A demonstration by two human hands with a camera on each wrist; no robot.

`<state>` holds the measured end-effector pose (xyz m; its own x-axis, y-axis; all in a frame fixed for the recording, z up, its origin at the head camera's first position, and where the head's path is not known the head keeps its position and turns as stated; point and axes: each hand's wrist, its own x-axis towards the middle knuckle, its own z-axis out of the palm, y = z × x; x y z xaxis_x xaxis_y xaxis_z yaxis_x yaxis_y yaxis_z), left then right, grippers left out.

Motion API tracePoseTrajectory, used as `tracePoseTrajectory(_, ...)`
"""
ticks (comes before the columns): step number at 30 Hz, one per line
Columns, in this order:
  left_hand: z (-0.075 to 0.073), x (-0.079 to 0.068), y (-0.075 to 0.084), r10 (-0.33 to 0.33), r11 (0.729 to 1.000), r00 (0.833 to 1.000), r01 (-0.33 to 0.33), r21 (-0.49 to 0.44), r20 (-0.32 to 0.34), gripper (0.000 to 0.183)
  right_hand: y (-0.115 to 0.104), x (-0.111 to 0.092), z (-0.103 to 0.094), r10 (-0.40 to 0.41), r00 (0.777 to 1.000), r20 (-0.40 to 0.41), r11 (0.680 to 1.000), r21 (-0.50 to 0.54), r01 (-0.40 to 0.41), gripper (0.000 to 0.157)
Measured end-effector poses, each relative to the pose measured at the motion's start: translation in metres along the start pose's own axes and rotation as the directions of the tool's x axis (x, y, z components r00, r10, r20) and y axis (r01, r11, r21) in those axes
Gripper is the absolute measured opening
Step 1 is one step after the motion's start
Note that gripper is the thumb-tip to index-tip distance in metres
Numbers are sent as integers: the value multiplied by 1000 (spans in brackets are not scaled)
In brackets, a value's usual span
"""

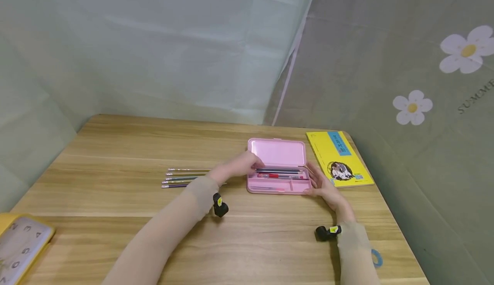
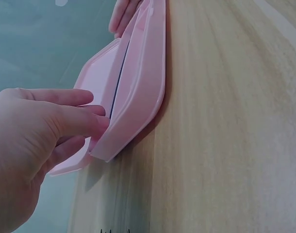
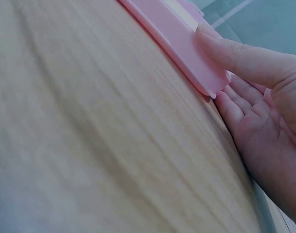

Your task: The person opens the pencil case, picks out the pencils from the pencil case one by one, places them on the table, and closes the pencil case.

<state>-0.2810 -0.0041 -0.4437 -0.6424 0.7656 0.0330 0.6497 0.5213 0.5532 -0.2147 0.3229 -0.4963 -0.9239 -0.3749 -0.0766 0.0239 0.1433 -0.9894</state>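
A pink pencil case (image 1: 300,186) lies with its lid (image 1: 275,152) folded back. At its left end is my left hand (image 1: 247,163), its thumb and fingertips pinching the end of a dark pencil (image 1: 279,171) that lies along the back compartment. In the left wrist view that pencil (image 2: 120,80) runs up to the fingertips. My right hand (image 3: 264,97) holds the case's right end, thumb on the front corner and fingers behind. A red-and-clear pen (image 1: 274,176) lies in front of the pencil, and a thin pinkish stick (image 1: 266,188) is in the front compartment.
Several pencils (image 1: 181,178) lie side by side left of the case, partly behind my left forearm. A yellow book (image 1: 335,158) lies at the right edge. A blue ring (image 1: 377,258) is beside my right sleeve; a yellow-framed clock (image 1: 23,244) stands at the left front.
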Motion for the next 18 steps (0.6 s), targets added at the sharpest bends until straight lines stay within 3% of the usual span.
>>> tracePoseTrajectory(18, 4, 3, 2, 1, 997, 1000, -3, 75, 28, 28, -2, -1, 0, 11, 1000, -3, 1000, 6, -11, 102)
